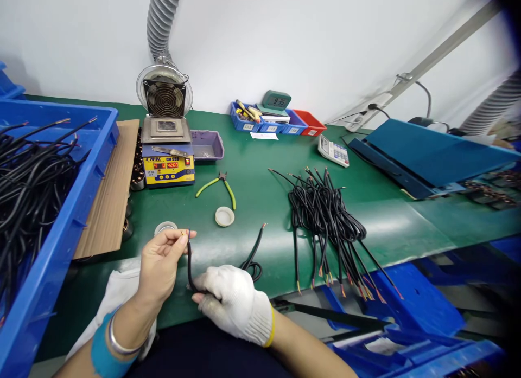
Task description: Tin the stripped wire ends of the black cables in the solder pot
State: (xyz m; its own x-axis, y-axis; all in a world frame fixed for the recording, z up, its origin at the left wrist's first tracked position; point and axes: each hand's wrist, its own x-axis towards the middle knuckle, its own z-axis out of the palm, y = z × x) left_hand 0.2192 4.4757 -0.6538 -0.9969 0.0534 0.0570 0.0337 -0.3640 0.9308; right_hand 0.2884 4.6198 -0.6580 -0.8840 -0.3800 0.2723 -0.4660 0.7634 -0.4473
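A black cable [189,265] runs between my two hands above the front of the green bench. My left hand [159,261], bare, pinches the thin coloured wires at the cable's upper end between thumb and fingertips. In a white knit glove, my right hand [232,299] grips the black sheath lower down, its bare fingertips showing. Just beyond the glove, a coiled length of black cable [254,258] lies on the bench; whether it is the same cable I cannot tell. Further right rests a pile of bundled black cables [325,215] with bare coloured wire ends.
Diagonal cutters [228,188] with green handles lie beside a small white lid [224,216]. A yellow-and-blue solder pot [169,169] stands behind, next to a purple tray [208,145]. At left is a blue crate [87,204] of cables; a calculator [334,150] sits at right.
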